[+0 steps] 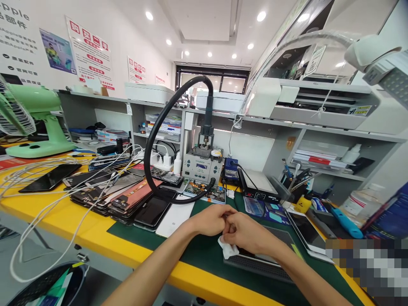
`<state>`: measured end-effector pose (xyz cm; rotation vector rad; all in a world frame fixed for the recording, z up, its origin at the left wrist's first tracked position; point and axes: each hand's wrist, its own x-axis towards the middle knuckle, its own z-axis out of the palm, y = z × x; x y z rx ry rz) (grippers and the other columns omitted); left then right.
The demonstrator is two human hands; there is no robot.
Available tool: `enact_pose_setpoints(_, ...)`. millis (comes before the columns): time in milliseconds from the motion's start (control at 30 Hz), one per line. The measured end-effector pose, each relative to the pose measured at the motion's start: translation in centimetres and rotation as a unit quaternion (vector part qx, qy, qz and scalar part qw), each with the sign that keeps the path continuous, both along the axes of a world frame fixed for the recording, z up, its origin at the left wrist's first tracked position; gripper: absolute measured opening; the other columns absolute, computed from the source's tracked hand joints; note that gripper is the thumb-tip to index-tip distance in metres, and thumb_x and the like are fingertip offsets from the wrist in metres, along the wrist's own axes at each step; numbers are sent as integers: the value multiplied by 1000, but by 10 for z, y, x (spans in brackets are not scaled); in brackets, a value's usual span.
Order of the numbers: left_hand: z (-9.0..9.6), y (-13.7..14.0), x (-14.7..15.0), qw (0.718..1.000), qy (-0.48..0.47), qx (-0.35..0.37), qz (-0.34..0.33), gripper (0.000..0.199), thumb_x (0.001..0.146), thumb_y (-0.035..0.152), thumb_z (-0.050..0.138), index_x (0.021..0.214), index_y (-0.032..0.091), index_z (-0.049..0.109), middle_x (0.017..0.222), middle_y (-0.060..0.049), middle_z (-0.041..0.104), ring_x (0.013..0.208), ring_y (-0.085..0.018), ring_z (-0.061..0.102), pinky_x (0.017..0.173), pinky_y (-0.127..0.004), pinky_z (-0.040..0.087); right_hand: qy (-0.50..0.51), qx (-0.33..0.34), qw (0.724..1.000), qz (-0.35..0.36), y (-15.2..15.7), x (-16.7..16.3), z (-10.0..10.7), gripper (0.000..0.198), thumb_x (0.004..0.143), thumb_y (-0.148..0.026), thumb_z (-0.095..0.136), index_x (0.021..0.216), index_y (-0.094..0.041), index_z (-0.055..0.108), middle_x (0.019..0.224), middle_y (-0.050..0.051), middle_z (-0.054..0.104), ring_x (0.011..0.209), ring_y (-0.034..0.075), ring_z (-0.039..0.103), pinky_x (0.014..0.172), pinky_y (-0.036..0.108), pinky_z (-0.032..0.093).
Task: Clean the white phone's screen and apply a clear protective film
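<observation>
My left hand [208, 220] and my right hand [247, 233] meet over the green mat [197, 248] at the front of the yellow bench. Both have their fingers curled together around something small that I cannot make out. A crumpled white wipe [228, 248] hangs under my right hand, held against its palm. Below the hands lies a dark flat device on a grey perforated pad [255, 263].
Stacked phones and screens [127, 199] and a white phone [175, 216] lie to the left with white cables [47, 187]. A hot-air station with a black hose [202, 165] stands behind. A tablet [306, 231], blue tool [346, 221], green fan [35, 123] and bin [51, 284] surround.
</observation>
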<state>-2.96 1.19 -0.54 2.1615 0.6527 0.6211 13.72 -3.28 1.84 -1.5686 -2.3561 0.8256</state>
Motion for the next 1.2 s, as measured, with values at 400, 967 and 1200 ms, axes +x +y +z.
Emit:
enact_pose_setpoints(400,-1,1,2,995,-17,26,92,54,70,8,45,120,16,65,113,-7,73,96,-22,68,80,-30,53,11,52,998,-15,10,1,-5,14,75,-19,60,64,-20,50,60,-4,53,58,13,47,51,24,26)
enact_pose_setpoints(967,-162,-104,121,880,44,410,236,44,92,39,43,122,21,69,126,-19,67,120,-42,59,101,-62,48,21,96,994,44,-5,7,-2,27,86,-24,54,73,-18,76,69,2,71,65,16,58,59,24,37)
enact_pose_setpoints(1200,-184,-90,117,886,116,390,223,72,86,62,51,146,24,48,137,-24,59,125,-54,51,96,-73,44,22,80,993,81,-11,17,2,20,77,-21,62,87,-21,80,80,3,75,68,16,62,60,23,39)
